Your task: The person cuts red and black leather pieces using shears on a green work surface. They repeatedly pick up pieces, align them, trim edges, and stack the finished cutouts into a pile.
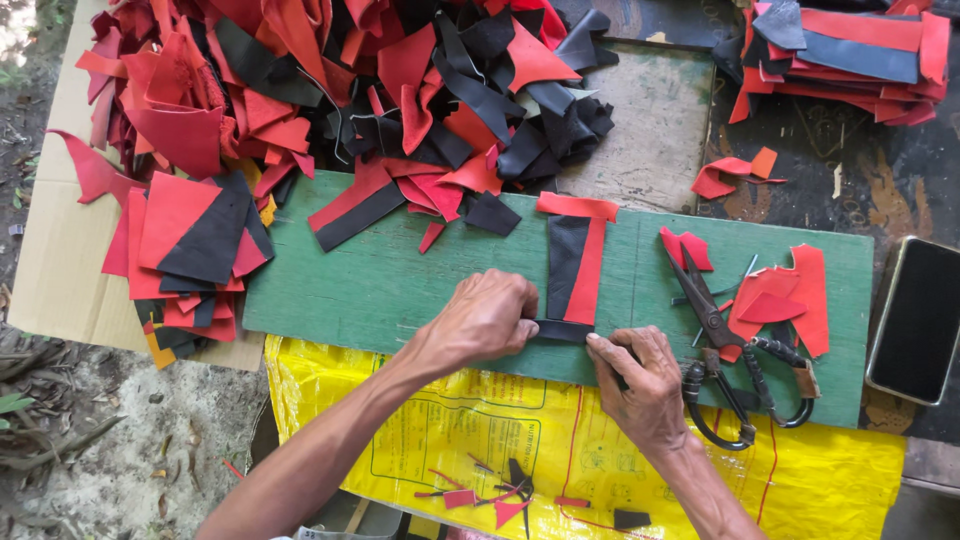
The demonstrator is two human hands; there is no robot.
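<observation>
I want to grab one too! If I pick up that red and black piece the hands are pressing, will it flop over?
Probably floppy: the red and black piece lies flat like the curled, folded scraps in the pile. It looks thin, so likely light. The left hand and right hand pin its lower edge, suggesting it shifts easily.

Green-painted flat wooden board (400, 290) across mid-frame. Red-and-black striped leather panel (573, 270) at centre, capped by a red strip, edged below in black. Red and black leather scraps (330, 90) heaped at upper left. Black-handled steel scissors (725, 350) at right, among red offcuts (785, 295). Bright yellow plastic sack (830, 480) with red and green print along the bottom. Glossy black rectangular phone (918, 318) at far right.
</observation>
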